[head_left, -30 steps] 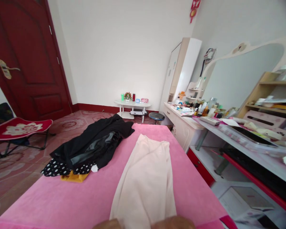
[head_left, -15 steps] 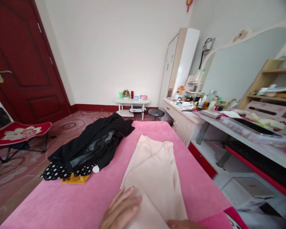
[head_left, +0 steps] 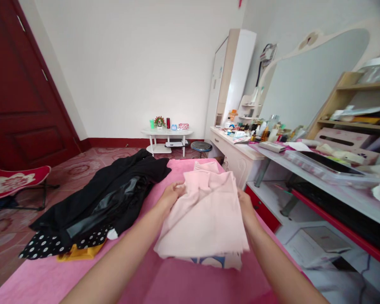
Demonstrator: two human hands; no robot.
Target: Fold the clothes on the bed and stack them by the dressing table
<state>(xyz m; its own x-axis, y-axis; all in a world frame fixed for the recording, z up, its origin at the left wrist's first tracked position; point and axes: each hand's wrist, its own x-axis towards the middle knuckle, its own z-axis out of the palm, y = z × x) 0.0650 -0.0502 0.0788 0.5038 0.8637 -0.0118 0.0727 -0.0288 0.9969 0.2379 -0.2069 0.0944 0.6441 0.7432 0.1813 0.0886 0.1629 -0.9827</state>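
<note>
Standing on the tiled floor, a folding chair (head_left: 17,179) with a red seat and a pale flower is beyond the left edge of the pink cover (head_left: 139,280), and the dark red door (head_left: 28,97) is behind it. Along this left edge lies a heap of black clothes (head_left: 114,190); from under its near end come out a black cloth with white dots (head_left: 46,245) and, just beside, a yellow cloth (head_left: 80,252). Beyond the far edge I see a small white table (head_left: 167,132), with a green cup (head_left: 152,123) and a red can (head_left: 168,123) on it. My left hand (head_left: 174,194) is grasping the left side of the pale pink garment (head_left: 205,215), thumb and fingers bent at the cloth. This garment is folded over, right of the middle of the cover, and its farthest part is close to the far edge. Below its near side appears a blue and white patterned part (head_left: 210,261); I cannot tell if it is a separate piece. My right hand (head_left: 244,202) is holding the garment's right side, with the fingertips hidden by the cloth. Further right, beyond the right edge, are a red drawer (head_left: 263,207) and a desk (head_left: 319,173) carrying a clear tray (head_left: 332,179).
</note>
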